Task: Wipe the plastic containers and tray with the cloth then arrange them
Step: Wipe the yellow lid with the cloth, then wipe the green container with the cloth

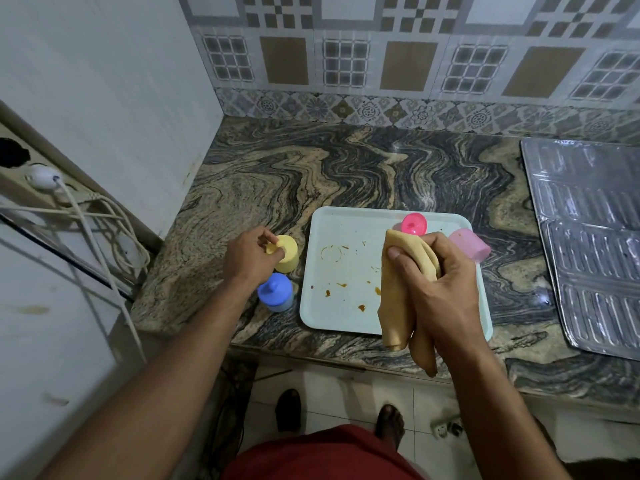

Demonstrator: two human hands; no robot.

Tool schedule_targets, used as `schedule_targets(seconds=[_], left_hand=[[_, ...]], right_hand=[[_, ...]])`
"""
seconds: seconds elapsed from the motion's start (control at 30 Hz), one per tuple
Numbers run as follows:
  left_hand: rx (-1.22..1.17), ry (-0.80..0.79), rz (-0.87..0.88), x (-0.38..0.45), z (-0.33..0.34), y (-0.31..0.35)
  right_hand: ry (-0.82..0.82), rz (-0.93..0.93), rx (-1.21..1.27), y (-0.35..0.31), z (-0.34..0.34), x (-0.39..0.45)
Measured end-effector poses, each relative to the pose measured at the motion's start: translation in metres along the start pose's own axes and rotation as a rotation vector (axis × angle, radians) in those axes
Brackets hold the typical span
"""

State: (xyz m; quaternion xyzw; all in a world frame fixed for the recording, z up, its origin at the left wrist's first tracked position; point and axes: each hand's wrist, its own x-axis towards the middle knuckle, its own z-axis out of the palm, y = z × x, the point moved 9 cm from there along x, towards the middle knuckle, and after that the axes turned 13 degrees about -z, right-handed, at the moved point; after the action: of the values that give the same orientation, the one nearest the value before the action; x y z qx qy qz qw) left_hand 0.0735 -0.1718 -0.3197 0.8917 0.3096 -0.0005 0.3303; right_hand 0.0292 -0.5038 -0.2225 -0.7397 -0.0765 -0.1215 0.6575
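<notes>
A pale blue-white tray lies on the counter with brown stains on it. My left hand pinches the lid knob of a yellow container that stands just left of the tray. A blue container stands in front of the yellow one. My right hand grips a folded tan cloth above the tray's right half. A pink lid shows behind the cloth at the tray's far edge. A pale pink container lies tipped at the tray's right edge, partly hidden by my right hand.
The marbled stone counter meets a white wall on the left and a tiled wall behind. A ribbed metal sheet covers the counter's right side. Cables hang at the left. My feet stand on the tiled floor below the counter edge.
</notes>
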Motion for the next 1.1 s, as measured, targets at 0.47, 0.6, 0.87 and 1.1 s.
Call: schedule_targets(seconds=[0.47,0.6,0.87,1.1], left_hand=[[-0.152,-0.050,0.318,-0.049,0.018,0.094],[-0.109,-0.283,0.477,-0.105,0.086,0.121],[0.095,-0.383,0.495,-0.154,0.177,0.152],[0.736,-0.391,1.103,-0.157,0.219,0.235]], right_hand=[[0.296,-0.019,-0.085,-0.003,-0.135,-0.009],[0.366,0.023,-0.112,0.007,-0.164,-0.034],[0.402,0.109,-0.125,0.022,-0.184,-0.068],[0.397,0.142,-0.125,0.029,-0.201,-0.078]])
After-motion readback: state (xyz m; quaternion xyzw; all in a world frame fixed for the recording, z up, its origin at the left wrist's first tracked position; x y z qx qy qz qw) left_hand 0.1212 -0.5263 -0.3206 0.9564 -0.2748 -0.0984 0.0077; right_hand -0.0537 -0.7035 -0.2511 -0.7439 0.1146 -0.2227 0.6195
